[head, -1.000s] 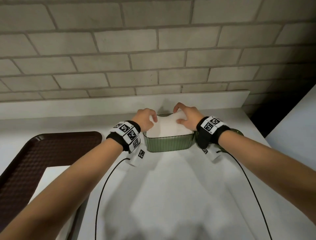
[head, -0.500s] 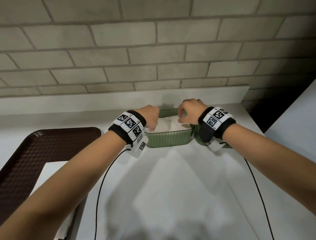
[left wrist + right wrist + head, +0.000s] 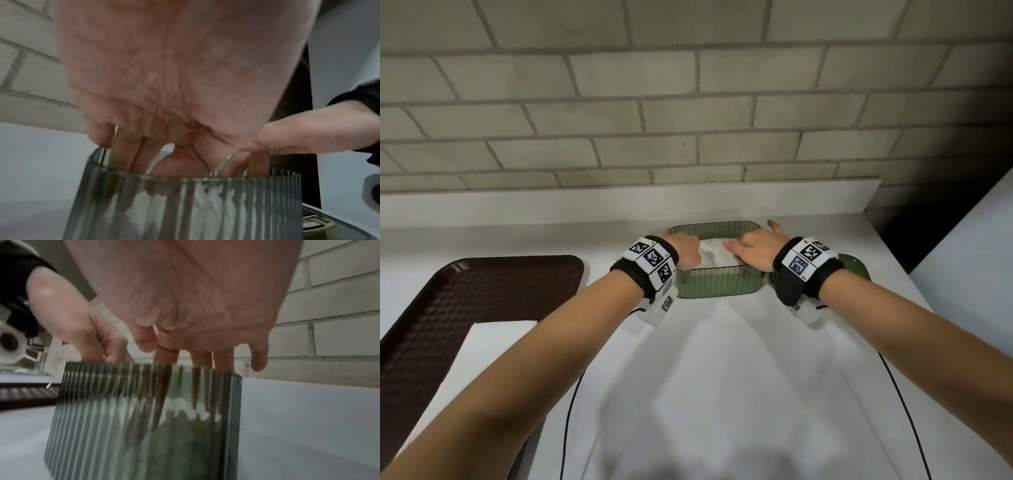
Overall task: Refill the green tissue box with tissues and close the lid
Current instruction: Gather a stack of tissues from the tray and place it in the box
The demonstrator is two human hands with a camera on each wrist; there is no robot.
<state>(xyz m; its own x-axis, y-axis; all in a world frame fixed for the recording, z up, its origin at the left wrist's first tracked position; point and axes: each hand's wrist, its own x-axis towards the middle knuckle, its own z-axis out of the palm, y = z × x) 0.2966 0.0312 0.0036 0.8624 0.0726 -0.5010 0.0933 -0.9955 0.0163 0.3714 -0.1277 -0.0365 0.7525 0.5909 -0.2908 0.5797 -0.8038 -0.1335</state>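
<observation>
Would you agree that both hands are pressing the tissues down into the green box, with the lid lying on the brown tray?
Not quite: the lid lies on the white counter just right of the green box, behind the right wrist, not on the brown tray, as the head view shows. The left hand and right hand do reach down onto the tissues.

White counter [image 3: 722, 377] in front of me: green tissue box [image 3: 717, 286] near the back, its lid [image 3: 858, 267] just right, brown tray [image 3: 448, 308] at left.
</observation>
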